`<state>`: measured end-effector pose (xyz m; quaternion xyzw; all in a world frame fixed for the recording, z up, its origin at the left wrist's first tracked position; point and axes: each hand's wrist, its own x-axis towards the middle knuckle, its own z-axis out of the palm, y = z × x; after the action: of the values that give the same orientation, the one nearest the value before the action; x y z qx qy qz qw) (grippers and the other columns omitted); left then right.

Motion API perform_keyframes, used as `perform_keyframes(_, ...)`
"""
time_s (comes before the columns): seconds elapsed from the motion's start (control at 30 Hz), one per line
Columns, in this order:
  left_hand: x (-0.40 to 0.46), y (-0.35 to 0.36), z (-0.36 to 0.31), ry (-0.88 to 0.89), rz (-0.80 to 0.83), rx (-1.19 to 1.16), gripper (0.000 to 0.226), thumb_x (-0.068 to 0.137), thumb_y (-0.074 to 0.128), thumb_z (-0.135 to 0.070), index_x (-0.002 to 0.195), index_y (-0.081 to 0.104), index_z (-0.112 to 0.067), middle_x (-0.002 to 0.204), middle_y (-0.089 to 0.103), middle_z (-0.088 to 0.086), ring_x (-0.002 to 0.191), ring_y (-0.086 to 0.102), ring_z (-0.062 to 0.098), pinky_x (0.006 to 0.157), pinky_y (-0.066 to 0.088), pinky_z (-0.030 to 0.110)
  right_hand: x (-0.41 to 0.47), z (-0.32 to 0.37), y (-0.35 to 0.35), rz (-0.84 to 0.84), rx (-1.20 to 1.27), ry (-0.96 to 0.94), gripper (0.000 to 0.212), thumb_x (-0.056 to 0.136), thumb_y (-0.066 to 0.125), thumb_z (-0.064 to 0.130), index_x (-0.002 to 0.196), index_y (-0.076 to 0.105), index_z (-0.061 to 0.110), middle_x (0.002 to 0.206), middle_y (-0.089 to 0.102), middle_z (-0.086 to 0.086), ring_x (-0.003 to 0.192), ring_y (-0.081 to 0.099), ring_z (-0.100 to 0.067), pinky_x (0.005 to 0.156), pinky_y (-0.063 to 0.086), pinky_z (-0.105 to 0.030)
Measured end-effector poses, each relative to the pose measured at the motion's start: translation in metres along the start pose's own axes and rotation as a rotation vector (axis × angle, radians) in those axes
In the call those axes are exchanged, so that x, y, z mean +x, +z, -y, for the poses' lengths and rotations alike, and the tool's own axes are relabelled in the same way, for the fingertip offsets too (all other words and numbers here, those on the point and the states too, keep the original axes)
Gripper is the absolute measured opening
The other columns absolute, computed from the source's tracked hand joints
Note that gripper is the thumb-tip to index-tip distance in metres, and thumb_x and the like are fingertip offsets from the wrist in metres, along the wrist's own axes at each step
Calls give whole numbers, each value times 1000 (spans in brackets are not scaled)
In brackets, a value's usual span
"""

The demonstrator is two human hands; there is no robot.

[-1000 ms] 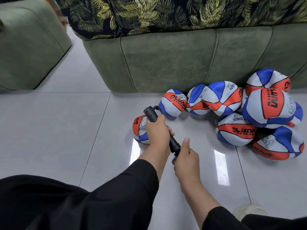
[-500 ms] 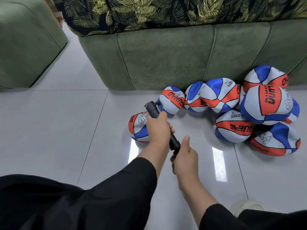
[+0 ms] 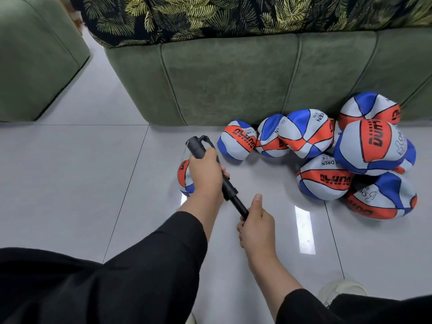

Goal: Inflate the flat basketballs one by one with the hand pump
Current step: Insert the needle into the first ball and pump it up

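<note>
A black hand pump [image 3: 231,192] slants across the middle of the floor. My left hand [image 3: 205,174] grips its barrel, and my right hand [image 3: 256,220] grips the handle at the near end, thumb up. The piston rod shows between the two hands. A thin black hose curves from the pump's far end down behind my left hand. A red, white and blue basketball [image 3: 184,177] lies on the floor just behind that hand, mostly hidden. Where the hose ends is hidden.
Several more flat red, white and blue basketballs [image 3: 322,177] are piled at the right against a green sofa [image 3: 233,78]. A green ottoman [image 3: 35,54] stands at the left. My light shoe [image 3: 341,289] is at the lower right on the glossy grey tiles.
My right hand has drawn the handle back toward me, so more of the piston rod shows. My left hand keeps its grip on the barrel. The view shifted slightly.
</note>
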<state>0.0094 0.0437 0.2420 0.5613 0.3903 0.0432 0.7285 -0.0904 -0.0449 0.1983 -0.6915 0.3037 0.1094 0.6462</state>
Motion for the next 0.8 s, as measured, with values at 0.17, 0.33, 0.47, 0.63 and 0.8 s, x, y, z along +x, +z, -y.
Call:
perform_keyframes(0.17, -15, 9, 21, -21, 46, -1, 19, 94, 53, -19, 110, 57, -10, 60, 54, 5, 44, 51, 18, 55, 49, 29, 5, 12, 2, -7, 85, 45, 65, 105, 29, 60, 79, 57, 8, 53, 46, -3, 46, 37, -19, 50, 33, -30)
perform_keyframes(0.33, -15, 9, 24, -19, 49, 2, 22, 95, 53, -19, 115, 58, -12, 57, 53, 4, 44, 52, 17, 53, 49, 28, 5, 7, -1, 41, 65, 51, 65, 106, 29, 60, 83, 58, 6, 56, 46, -5, 45, 37, -18, 46, 32, -27)
perform_keyframes(0.47, -6, 3, 8, -27, -11, -10, 14, 94, 54, -18, 108, 57, -15, 60, 52, 6, 43, 47, 18, 50, 46, 27, -1, -2, -6, 50, 53, 53, 58, 105, 29, 60, 80, 46, 11, 58, 42, -6, 46, 32, -18, 47, 29, -28)
perform_keyframes(0.63, 2, -3, 1, -11, -19, -14, 8, 94, 52, -18, 102, 55, -16, 55, 49, 3, 42, 44, 18, 46, 44, 24, -4, -8, -4, 48, 54, 71, 55, 105, 30, 60, 78, 41, 12, 58, 42, -6, 47, 32, -19, 48, 29, -29)
perform_keyframes(0.8, -16, 8, 31, -7, 51, 75, 22, 97, 52, -17, 117, 57, -10, 56, 52, 4, 39, 49, 15, 47, 46, 24, -2, -7, -1, -13, 66, 68, 67, 105, 30, 60, 76, 55, 6, 56, 50, -5, 50, 41, -22, 54, 35, -33)
